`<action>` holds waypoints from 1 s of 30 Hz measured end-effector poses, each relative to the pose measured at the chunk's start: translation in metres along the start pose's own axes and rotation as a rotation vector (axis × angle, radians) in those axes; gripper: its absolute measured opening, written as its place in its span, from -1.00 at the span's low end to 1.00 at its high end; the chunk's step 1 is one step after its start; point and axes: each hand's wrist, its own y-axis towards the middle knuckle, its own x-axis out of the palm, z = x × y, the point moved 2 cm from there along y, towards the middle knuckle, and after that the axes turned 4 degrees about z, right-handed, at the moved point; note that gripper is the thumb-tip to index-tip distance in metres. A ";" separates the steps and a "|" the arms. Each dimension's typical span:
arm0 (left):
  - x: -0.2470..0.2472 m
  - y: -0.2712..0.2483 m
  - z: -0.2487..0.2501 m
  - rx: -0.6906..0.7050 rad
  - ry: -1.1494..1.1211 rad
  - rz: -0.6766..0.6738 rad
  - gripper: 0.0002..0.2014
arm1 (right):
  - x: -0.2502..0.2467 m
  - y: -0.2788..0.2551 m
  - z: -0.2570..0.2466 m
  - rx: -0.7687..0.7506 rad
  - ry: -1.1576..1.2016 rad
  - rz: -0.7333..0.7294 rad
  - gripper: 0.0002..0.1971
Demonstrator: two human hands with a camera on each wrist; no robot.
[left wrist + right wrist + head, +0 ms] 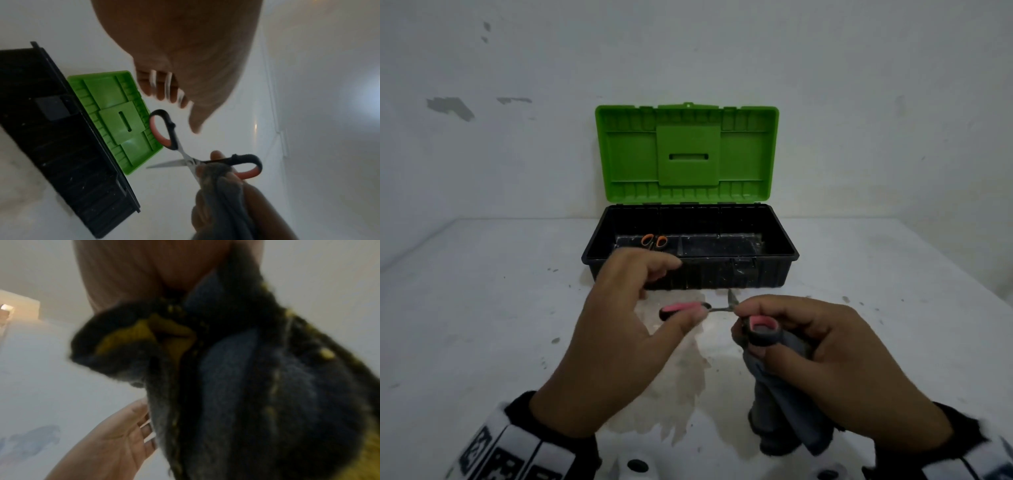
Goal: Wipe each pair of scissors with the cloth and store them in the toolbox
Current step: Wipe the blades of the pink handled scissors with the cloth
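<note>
A pair of pink-and-black-handled scissors [717, 309] hangs over the table with its blades spread wide. My right hand [753, 329] grips one handle together with a grey cloth [784, 404]; in the left wrist view the cloth [224, 194] is bunched round one blade of the scissors [189, 160]. My left hand [681, 289] hovers by the other handle with fingers relaxed, its thumb just beside the handle. The black toolbox [722, 274] stands open behind, and orange-handled scissors [654, 241] lie in its left part.
The toolbox's green lid [688, 154] leans upright against the white wall. The white table [482, 325] carries dark specks and a brownish stain under my hands. The right wrist view is mostly filled by the cloth [257, 386], with my left hand's flat palm [115, 434] beside it.
</note>
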 end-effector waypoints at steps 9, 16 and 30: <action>0.025 -0.015 -0.006 -0.946 -0.751 0.016 -0.62 | 0.023 -0.009 0.007 -0.347 -0.421 0.042 -0.65; 0.037 -0.017 0.007 -0.956 -0.875 0.124 -0.81 | 0.029 -0.009 0.011 -0.448 -0.575 0.061 -0.63; 0.048 -0.022 0.026 -0.860 -0.581 0.496 -0.80 | 0.055 -0.007 0.008 -0.544 -0.969 0.021 -0.55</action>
